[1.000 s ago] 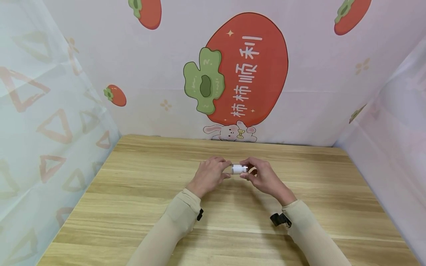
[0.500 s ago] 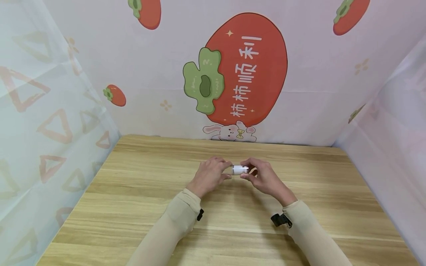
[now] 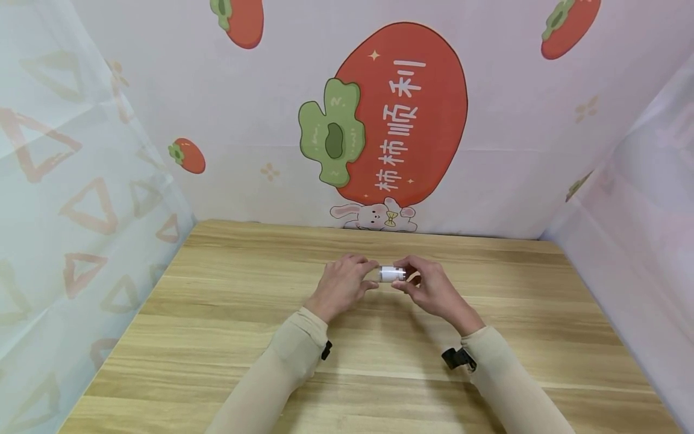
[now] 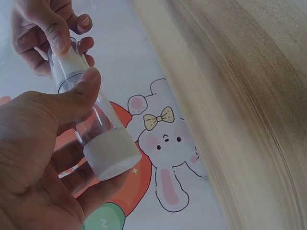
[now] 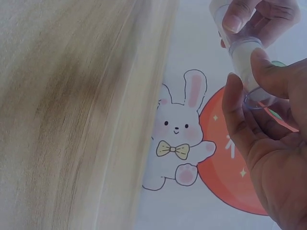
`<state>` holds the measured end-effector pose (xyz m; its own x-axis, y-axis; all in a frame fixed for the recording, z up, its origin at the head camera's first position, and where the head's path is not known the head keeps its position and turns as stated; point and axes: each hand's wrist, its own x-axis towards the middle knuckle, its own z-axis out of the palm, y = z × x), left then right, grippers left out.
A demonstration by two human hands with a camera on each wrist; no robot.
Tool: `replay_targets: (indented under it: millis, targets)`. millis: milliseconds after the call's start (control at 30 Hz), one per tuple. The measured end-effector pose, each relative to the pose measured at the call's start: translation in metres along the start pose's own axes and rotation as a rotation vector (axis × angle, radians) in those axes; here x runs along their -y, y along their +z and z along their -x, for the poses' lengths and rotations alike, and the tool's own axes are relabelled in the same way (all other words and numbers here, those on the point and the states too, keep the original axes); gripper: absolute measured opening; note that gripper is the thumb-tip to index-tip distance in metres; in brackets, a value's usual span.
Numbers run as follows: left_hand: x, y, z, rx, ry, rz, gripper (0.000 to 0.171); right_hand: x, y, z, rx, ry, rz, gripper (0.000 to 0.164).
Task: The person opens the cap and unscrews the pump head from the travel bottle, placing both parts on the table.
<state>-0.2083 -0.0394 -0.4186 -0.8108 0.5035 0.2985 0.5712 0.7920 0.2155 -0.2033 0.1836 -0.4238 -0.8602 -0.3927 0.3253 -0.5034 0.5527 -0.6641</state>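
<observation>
A small clear bottle (image 3: 391,274) with white parts lies lengthwise between my two hands, held over the table. My left hand (image 3: 340,284) grips its transparent body, thumb (image 4: 86,88) on one side and fingers behind. A white base (image 4: 112,153) forms the end nearest my left palm. At the other end, my right hand (image 3: 429,288) pinches a clear cap (image 5: 254,98) with a white part inside, between thumb and fingers. In the head view my fingers hide both ends of the bottle. Cap and body appear joined end to end.
A wood-grain table (image 3: 347,386) spreads beneath both arms. Behind it hangs a pale backdrop (image 3: 244,108) printed with a large red persimmon and a rabbit. Patterned white sheets (image 3: 54,199) line both sides. A small black device (image 3: 458,358) sits at the right wrist.
Both hands keep the same grip and place. The bottle has shifted only very slightly to the right in the head view.
</observation>
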Motion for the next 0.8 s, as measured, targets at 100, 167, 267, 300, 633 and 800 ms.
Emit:
replay_targets:
  millis: [100,167,267,300,633,800]
  targets:
    - [-0.001,0.000,0.000,0.005,-0.012,-0.018,0.040,0.000,0.001,0.000,-0.005,-0.003,0.007,0.026]
    - [-0.001,0.000,0.000,0.009,-0.018,-0.036,0.040,0.001,0.001,0.000,-0.004,-0.003,0.014,0.026]
    - [-0.002,0.000,0.000,0.009,-0.015,-0.063,0.039,0.003,0.001,-0.001,0.006,0.006,0.023,0.026]
    - [-0.001,-0.001,0.000,0.007,-0.010,-0.073,0.038,0.004,0.000,-0.001,0.011,0.012,0.028,0.026]
    - [0.006,-0.005,0.001,0.024,-0.022,-0.099,0.040,0.003,-0.004,0.000,0.006,0.042,0.007,0.027]
    - [0.009,-0.003,0.002,0.017,-0.018,-0.093,0.040,0.001,-0.002,0.000,0.000,0.028,0.005,0.027]
